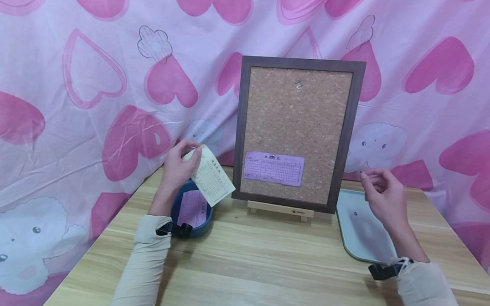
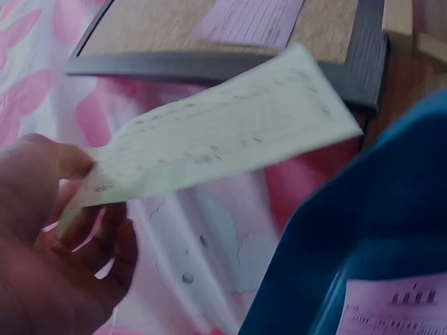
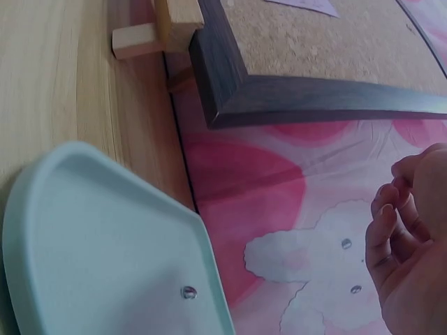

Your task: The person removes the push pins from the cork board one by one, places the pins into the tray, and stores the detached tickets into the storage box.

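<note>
My left hand pinches a pale yellow printed slip between thumb and fingers; the slip hangs tilted, left of the corkboard. Below it stands a blue bin with pink printed slips inside. Above the pale green tray, my right hand is raised with thumb and forefinger together. A tiny dark speck like a pushpin shows at those fingertips; the right wrist view hides it. One clear pushpin lies in the tray. A purple slip is pinned low on the cork.
The dark-framed board leans on a small wooden easel at the back of the wooden table. Several clear pins cluster near the cork's top. A pink heart-patterned cloth hangs behind.
</note>
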`<state>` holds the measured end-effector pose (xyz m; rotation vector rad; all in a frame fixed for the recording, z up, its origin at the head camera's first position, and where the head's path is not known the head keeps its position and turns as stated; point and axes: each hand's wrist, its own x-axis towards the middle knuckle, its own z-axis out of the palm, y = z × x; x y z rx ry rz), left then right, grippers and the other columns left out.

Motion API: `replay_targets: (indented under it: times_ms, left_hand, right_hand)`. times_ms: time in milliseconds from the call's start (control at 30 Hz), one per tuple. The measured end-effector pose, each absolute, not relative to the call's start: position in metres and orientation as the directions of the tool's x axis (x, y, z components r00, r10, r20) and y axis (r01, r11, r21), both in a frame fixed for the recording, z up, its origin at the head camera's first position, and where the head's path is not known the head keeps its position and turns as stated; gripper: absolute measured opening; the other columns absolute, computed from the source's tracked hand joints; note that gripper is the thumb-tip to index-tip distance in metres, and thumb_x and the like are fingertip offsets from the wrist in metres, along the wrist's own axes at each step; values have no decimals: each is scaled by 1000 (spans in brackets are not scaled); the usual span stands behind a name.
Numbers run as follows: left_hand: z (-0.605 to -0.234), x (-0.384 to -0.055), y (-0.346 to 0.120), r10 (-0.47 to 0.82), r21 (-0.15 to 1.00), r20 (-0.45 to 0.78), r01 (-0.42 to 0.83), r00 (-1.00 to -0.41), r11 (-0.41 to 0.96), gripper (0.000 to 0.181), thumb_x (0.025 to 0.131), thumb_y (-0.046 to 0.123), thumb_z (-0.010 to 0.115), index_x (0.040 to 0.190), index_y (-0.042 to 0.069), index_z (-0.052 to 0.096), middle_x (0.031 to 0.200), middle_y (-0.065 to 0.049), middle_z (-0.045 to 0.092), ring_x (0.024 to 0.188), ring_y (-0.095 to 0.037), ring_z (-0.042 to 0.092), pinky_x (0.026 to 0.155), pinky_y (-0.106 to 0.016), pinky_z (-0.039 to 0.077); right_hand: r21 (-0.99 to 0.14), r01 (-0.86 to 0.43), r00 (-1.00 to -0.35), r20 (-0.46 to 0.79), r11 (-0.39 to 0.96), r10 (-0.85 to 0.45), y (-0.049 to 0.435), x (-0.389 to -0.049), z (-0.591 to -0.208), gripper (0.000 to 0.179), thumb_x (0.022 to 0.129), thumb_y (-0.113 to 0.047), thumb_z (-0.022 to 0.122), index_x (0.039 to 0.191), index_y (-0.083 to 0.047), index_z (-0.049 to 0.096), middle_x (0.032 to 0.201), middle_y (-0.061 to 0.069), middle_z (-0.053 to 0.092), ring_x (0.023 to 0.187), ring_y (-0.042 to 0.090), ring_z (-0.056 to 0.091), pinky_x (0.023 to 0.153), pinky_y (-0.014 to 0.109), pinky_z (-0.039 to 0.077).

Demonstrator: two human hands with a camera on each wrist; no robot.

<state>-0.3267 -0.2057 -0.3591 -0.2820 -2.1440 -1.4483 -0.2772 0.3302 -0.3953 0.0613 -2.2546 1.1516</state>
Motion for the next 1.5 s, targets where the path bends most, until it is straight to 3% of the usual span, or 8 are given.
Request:
replay_targets:
  times_ms: [200, 267, 367, 500, 767, 900, 1100, 1500]
  left_hand:
    - [-363, -327, -220, 37, 741, 412, 359, -910, 568, 21, 104, 21, 69, 120, 9, 77, 118, -17, 79, 113, -32, 73, 100, -43, 53]
    - [-365, -327, -223, 83, 715, 371, 342, -925, 610, 21, 105, 22, 69, 120, 10, 76, 123, -16, 78, 128, -36, 69, 112, -52, 50]
    - [-368, -326, -226, 119, 688, 328, 323, -937, 650, 21, 106, 22, 67, 120, 9, 74, 129, -17, 76, 138, -42, 64, 120, -60, 46]
    - [-370, -324, -232, 119, 650, 306, 299, -945, 699, 18, 106, 19, 66, 119, 8, 73, 131, -19, 75, 139, -46, 62, 121, -62, 45]
    - [-368, -319, -245, 65, 620, 183, 167, -981, 767, 22, 106, 17, 63, 123, 7, 72, 144, -24, 67, 140, -48, 60, 119, -65, 45]
    - [-369, -318, -249, 58, 590, 132, 125, -990, 798, 21, 105, 18, 63, 120, 7, 73, 138, -25, 69, 131, -45, 62, 115, -63, 48]
    - [-373, -319, -252, 89, 510, 120, 139, -989, 849, 18, 103, 16, 63, 115, 8, 75, 122, -20, 74, 110, -36, 66, 97, -52, 56]
    - [-383, -325, -237, 216, 535, 72, 221, -974, 816, 17, 106, 18, 66, 116, 10, 77, 131, -17, 76, 125, -36, 68, 108, -57, 53]
  right_hand:
    - [-709, -243, -861, 472, 661, 190, 342, -279, -398, 31, 107, -33, 70, 123, -7, 68, 72, -13, 65, 58, 8, 59, 53, 21, 48]
    - [-707, -214, -883, 435, 674, 176, 347, -279, -401, 34, 107, -35, 68, 123, -5, 67, 71, -8, 67, 58, 9, 60, 53, 23, 48]
    - [-707, -184, -909, 387, 682, 156, 353, -280, -405, 35, 108, -36, 67, 123, -3, 66, 71, -5, 68, 60, 10, 61, 54, 25, 48]
    - [-707, -168, -931, 343, 687, 125, 361, -282, -412, 36, 109, -35, 66, 124, -2, 65, 74, -9, 69, 64, 12, 63, 56, 26, 50]
    - [-649, -136, -975, 221, 748, 14, 377, -288, -421, 38, 111, -37, 62, 126, -2, 66, 86, 16, 73, 69, 14, 63, 59, 29, 50]
    - [-642, -117, -987, 162, 757, -15, 382, -289, -423, 40, 112, -38, 60, 128, -2, 64, 91, 16, 72, 73, 19, 63, 62, 29, 52]
    - [-621, -121, -991, 120, 774, -58, 390, -289, -427, 33, 111, -29, 62, 125, 1, 64, 88, 14, 72, 74, 23, 65, 62, 28, 51]
    - [-594, -76, -994, -22, 801, -110, 398, -291, -440, 27, 106, -14, 61, 123, 5, 69, 81, 6, 65, 70, 18, 56, 59, 29, 46]
